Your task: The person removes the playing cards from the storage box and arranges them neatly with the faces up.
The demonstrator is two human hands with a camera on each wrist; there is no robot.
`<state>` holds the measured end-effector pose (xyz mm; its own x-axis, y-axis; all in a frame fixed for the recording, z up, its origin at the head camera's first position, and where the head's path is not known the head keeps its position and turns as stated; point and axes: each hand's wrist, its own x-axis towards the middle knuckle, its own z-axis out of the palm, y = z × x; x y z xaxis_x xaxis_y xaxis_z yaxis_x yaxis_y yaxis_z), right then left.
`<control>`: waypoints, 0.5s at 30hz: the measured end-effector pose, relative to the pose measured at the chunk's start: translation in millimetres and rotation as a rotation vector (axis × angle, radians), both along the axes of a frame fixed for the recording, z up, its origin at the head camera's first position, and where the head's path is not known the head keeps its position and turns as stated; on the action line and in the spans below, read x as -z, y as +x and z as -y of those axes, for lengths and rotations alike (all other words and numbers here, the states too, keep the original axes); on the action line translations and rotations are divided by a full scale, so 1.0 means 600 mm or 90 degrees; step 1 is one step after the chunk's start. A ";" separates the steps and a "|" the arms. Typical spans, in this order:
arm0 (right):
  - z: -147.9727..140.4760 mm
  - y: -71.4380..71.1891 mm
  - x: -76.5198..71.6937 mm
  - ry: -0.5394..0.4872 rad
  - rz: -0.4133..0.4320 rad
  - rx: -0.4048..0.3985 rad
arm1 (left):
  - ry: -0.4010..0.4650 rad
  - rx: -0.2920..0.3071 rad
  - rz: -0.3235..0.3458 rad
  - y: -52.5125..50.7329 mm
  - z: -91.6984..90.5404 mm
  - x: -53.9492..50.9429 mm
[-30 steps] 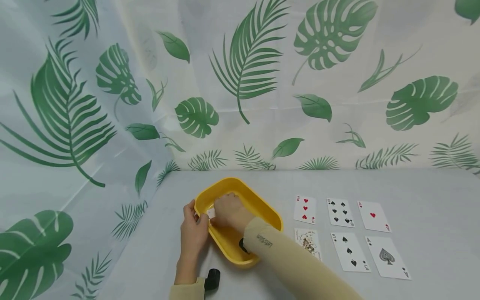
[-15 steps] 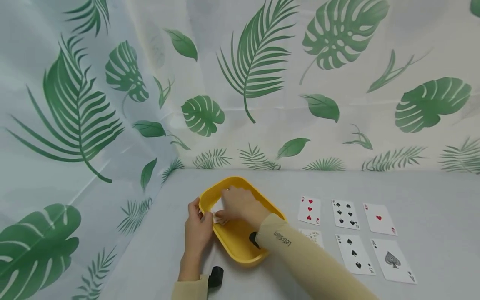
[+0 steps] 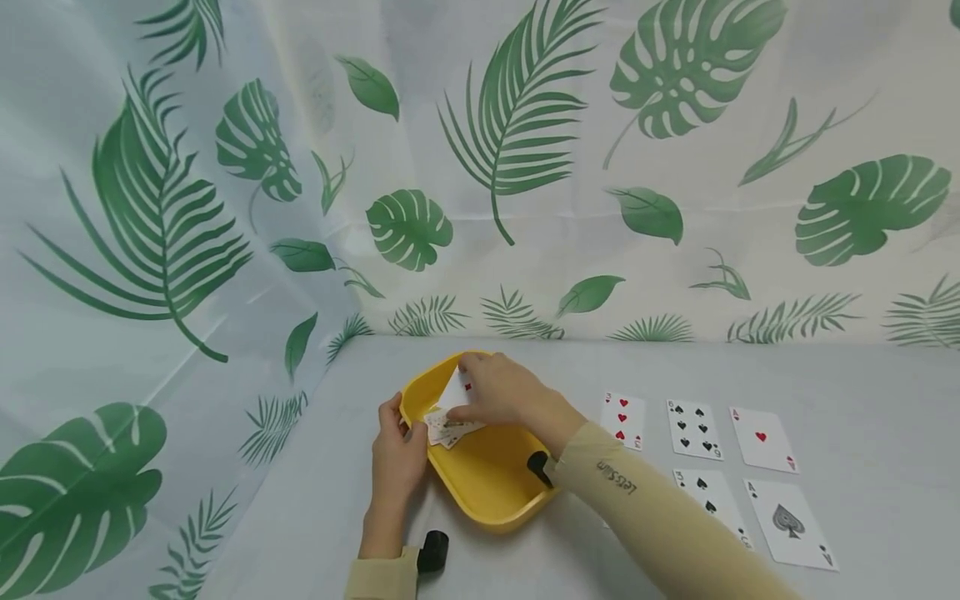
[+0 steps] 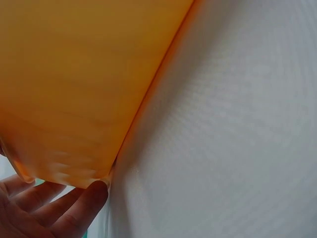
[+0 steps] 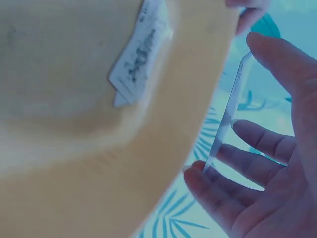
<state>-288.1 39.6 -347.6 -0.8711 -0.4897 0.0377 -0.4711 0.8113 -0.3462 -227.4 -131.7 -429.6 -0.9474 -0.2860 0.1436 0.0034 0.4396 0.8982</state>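
Observation:
A yellow plastic box stands on the table in the head view. My left hand grips its left rim, thumb at the edge and fingers on the outside; the left wrist view shows several fingers against the outer wall. Over the box, my right hand holds a playing card with a red mark, tilted. That card appears nearly edge-on between thumb and fingers in the right wrist view. A few overlapping playing cards lie in the box's left end, one with a dark joker-like picture.
Right of the box several cards lie face up in rows: a three of hearts, a six of spades, an ace of hearts, a three of spades and an ace of spades. A leaf-patterned curtain hangs behind.
My right hand has risen from deep in the box and shifted right, lifting a card away from the others. My left hand stays at the rim. The view has shifted slightly.

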 end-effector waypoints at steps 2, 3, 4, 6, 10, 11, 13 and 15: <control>-0.007 0.001 -0.008 -0.005 -0.001 0.000 | 0.001 -0.001 -0.001 0.000 -0.001 0.000; -0.011 0.002 -0.012 -0.010 0.000 0.001 | 0.002 -0.001 -0.002 -0.001 -0.001 0.000; -0.015 0.004 -0.017 -0.016 0.000 0.003 | 0.001 -0.002 -0.002 -0.001 -0.002 0.000; -0.024 0.007 -0.024 -0.023 -0.001 0.006 | 0.000 -0.004 -0.001 -0.001 -0.002 0.000; -0.045 0.014 -0.034 -0.040 -0.002 0.010 | -0.004 -0.007 0.000 0.000 -0.003 0.001; -0.051 0.016 -0.036 -0.045 -0.004 0.010 | -0.004 -0.007 -0.002 0.000 -0.003 0.001; -0.065 0.021 -0.042 -0.057 -0.005 0.013 | -0.003 -0.009 -0.003 0.000 -0.003 0.001; -0.083 0.026 -0.047 -0.069 -0.008 0.014 | -0.004 -0.010 -0.004 0.000 -0.002 0.002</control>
<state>-272.8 89.3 -319.5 -0.8804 -0.4635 0.1006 -0.4591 0.7794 -0.4264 -227.5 -130.3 -430.7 -0.9417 -0.3004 0.1512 0.0018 0.4451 0.8955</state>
